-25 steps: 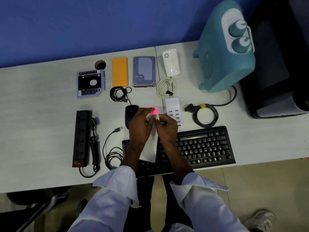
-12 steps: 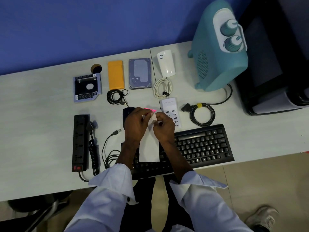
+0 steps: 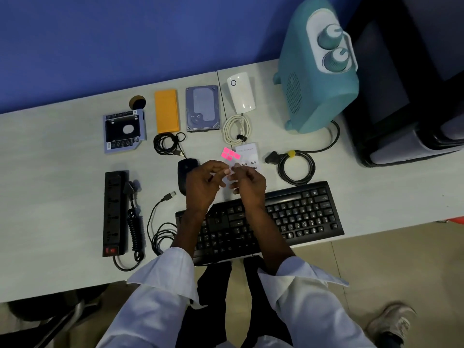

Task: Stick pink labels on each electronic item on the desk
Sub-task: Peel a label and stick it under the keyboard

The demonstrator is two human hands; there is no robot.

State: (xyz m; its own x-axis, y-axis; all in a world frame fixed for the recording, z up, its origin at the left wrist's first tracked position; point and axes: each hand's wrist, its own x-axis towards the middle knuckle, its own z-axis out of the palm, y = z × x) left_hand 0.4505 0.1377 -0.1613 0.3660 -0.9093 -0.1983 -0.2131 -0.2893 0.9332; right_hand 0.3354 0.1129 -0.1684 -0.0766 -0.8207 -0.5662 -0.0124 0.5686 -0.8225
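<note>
Both my hands are raised over the desk (image 3: 50, 156), just above the far edge of the keyboard (image 3: 301, 212). Left hand (image 3: 204, 183) and right hand (image 3: 247, 183) meet fingertip to fingertip on the label sheet (image 3: 229, 154). Pink labels show at its far end, roughly four, tilted; the white backing runs down between my hands.

Finger state: left thumb and forefinger pinched together on the near part of the sheet. Right fingertips closed at the same spot, probably working a label corner, but the contact point is too small to confirm that anything is lifted.

Handling notes:
- Sheet is thin and floppy, nearly weightless. Hold it by the bare backing, not by the pink area.
- Labels are small and presumably sticky underneath. Take one by a corner only, with a nail edge, so it does not curl onto itself or stick to a finger.
- Press flat on a smooth face of each item.

No item on the desk carries a pink label that I can see: mouse (image 3: 187, 169), power strip (image 3: 114, 212), drive caddy (image 3: 124, 130), orange case (image 3: 166, 110), hard drive (image 3: 203, 109), white plug-in unit (image 3: 241, 94), teal heater (image 3: 319, 71).

Hidden or unclear:
- USB charger (image 3: 248, 154), near half behind my right hand.
- Mouse partly behind my left hand.
- Middle of the keyboard under my forearms.
- Dark unit at the right is cut off by the frame; identity unknown.
</note>
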